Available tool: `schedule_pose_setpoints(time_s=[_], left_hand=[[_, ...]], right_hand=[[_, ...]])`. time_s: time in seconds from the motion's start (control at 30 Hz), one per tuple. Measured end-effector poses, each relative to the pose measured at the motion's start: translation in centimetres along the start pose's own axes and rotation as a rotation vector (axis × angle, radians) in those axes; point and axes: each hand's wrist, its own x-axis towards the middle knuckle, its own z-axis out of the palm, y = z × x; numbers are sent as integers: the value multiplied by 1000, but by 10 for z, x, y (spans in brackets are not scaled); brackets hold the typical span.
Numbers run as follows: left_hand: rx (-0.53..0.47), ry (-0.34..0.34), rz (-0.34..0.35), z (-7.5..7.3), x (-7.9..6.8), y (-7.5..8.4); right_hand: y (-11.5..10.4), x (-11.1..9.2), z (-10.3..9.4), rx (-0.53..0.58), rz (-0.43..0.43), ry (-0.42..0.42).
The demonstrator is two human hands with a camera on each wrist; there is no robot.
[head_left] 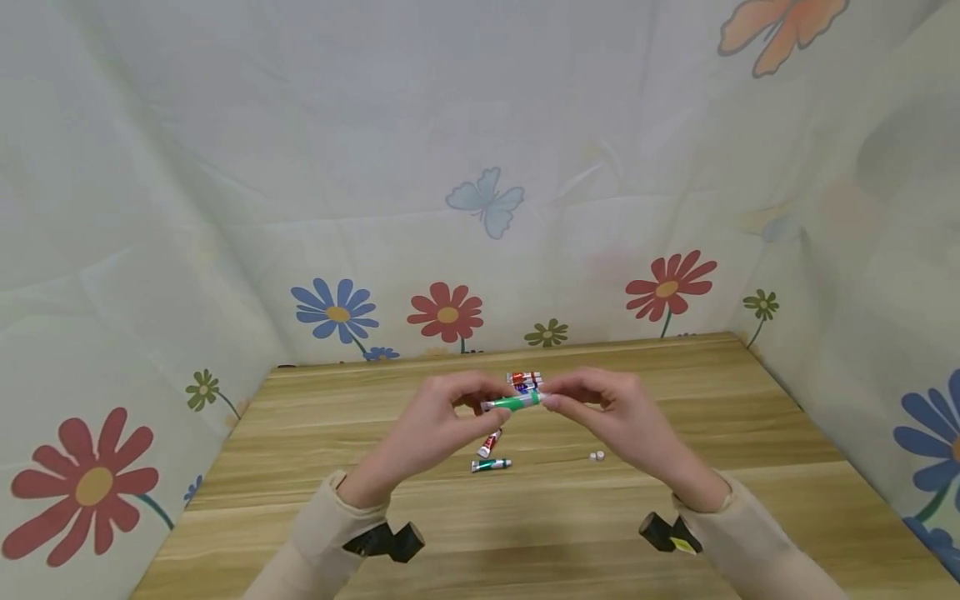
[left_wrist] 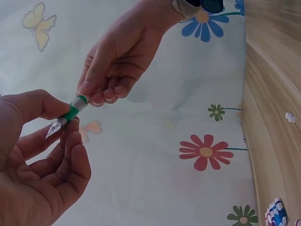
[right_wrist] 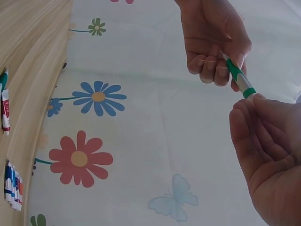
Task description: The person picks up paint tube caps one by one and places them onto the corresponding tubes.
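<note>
Above the table, my left hand (head_left: pixel 442 421) pinches a green-and-silver paint tube (head_left: pixel 516 402) by its body near the flat crimped end. At the tube's other end, the thumb and fingertips of my right hand (head_left: pixel 618 412) pinch the cap end and cover the cap. In the left wrist view the crimped end of the tube (left_wrist: pixel 71 112) points down and left. Below the hands on the table lie a red paint tube (head_left: pixel 489 443) and a darker green paint tube (head_left: pixel 491 466).
Two small white caps (head_left: pixel 597 456) lie on the wooden table (head_left: pixel 637 517) below my right hand. Farther back, several red, orange and blue tubes (right_wrist: pixel 13 186) lie side by side. A flower-printed cloth (head_left: pixel 360 208) hangs behind and along both sides of the table.
</note>
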Motion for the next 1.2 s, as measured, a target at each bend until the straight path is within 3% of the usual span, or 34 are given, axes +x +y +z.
schedule_pose_setpoints(time_s=[0.17,0.33,0.47,0.83,1.03,1.2], left_hand=[[58,31,99,4,-2,-1],[166,79,226,9,-3,3],[189,89,259,11,-4,6],[115,100,167,13,0,-2],[-5,70,53,10,0,-7],[-52,42,18,10,1,-8]], right_hand=[[0,-1,1,28,79,-30],[2,0,5,29,104,-45],[6,-1,9,42,113,-60],[10,-4,9,14,118,13],[8,-8,2,-31,16,10],[10,-8,1,-71,-20,12]])
